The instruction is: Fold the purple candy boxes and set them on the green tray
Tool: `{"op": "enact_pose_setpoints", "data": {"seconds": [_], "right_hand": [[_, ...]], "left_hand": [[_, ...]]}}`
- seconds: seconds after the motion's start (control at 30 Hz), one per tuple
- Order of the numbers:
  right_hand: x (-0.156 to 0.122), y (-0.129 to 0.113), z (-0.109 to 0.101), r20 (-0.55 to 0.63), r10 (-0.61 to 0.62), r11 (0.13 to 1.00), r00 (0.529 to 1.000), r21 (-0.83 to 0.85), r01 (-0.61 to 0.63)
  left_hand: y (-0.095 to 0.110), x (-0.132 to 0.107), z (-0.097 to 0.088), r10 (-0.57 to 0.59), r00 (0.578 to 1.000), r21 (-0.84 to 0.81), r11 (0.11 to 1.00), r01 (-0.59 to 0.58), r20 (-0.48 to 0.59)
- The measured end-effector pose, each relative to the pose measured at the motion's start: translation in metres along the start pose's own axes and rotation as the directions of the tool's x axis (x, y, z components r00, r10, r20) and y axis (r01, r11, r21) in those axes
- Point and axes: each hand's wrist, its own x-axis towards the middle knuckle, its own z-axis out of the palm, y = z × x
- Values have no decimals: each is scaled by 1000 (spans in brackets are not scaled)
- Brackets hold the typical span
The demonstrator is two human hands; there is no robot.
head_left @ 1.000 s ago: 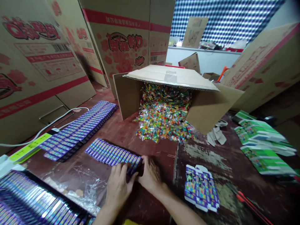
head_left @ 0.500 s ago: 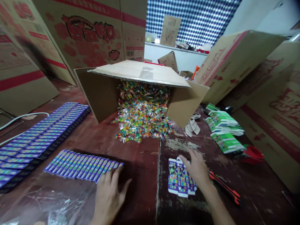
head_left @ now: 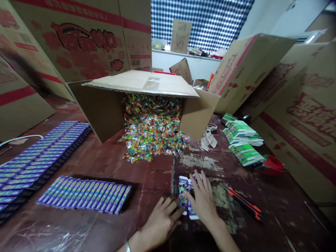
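Observation:
Printed purple candy cartons (head_left: 183,185), folded flat, lie on the dark red table in front of me. My right hand (head_left: 202,201) rests over them with its fingers spread, covering much of their print. At their lower left edge is my left hand (head_left: 164,218), its fingers loosely bent and the fingertips at the carton's edge; nothing shows in its grasp. To the left stretches a row of filled-out purple boxes (head_left: 84,194), leaning one against another.
An open cardboard box (head_left: 141,82) on its side spills small bags of colourful candy (head_left: 152,136). Long rows of purple boxes (head_left: 49,150) lie at left. At right are green packs (head_left: 245,154), a red tape roll (head_left: 273,164), a red-and-black cutter (head_left: 244,203) and a cloth glove (head_left: 209,137).
My left hand has left the end of the purple box row and moved right to the flat cartons. My right hand now lies more squarely over them. The camera view has shifted slightly.

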Motion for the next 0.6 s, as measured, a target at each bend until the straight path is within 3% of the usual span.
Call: {"op": "enact_pose_setpoints", "data": {"seconds": [0.13, 0.23, 0.3, 0.43, 0.53, 0.6], "right_hand": [[22, 2, -4, 27, -51, 988, 998, 145, 47], [30, 1, -14, -67, -4, 942, 998, 334, 27], [32, -4, -22, -87, 94, 867, 992, 498, -38], [27, -24, -30, 56, 221, 616, 974, 766, -184], [19, -41, -25, 166, 229, 476, 959, 841, -259], [18, -48, -23, 174, 250, 470, 952, 838, -276]], "left_hand": [[-2, 1, 10, -13, 999, 12, 1000, 13, 40], [1, -1, 4, -67, 998, -79, 995, 67, 6], [4, -1, -6, -178, 982, -194, 967, 162, -69], [10, 4, -22, -424, 882, -392, 861, 323, -204], [8, 10, -19, -481, 866, -461, 805, 374, -137], [2, 14, -15, -495, 865, -533, 755, 382, -82]]}}
